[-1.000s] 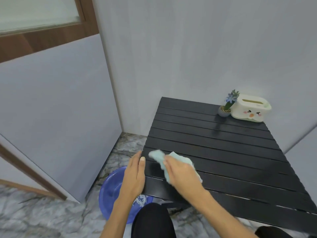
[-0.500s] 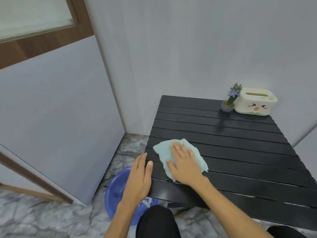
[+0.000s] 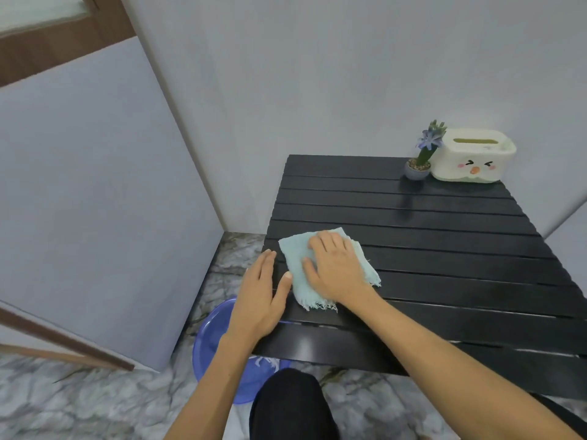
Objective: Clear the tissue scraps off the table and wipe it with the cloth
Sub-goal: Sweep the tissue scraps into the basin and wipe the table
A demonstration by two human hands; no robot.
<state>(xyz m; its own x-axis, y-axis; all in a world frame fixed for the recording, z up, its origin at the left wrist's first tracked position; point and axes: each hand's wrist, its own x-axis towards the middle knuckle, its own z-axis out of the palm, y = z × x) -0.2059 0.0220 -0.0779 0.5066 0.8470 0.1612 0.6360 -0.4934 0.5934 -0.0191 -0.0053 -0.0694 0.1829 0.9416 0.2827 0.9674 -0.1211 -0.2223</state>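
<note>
A pale blue-green cloth (image 3: 297, 258) with frayed edges lies spread flat on the near left part of the black slatted table (image 3: 444, 236). My right hand (image 3: 336, 268) presses down on the cloth, palm flat and fingers spread. To its left, my left hand (image 3: 259, 300) rests flat on the table's left edge, thumb beside the cloth, holding nothing. No tissue scraps show on the table top.
A small potted plant with a purple flower (image 3: 424, 154) and a white tissue box with a cartoon face (image 3: 473, 160) stand at the table's far right corner. A blue plastic basin (image 3: 219, 338) sits on the marble floor under the table's near left corner. My dark-clothed knee (image 3: 292, 404) is below.
The cloth went from bunched under my right hand to spread flat, and my right hand slid it farther onto the table. My left hand stayed on the table's left edge.
</note>
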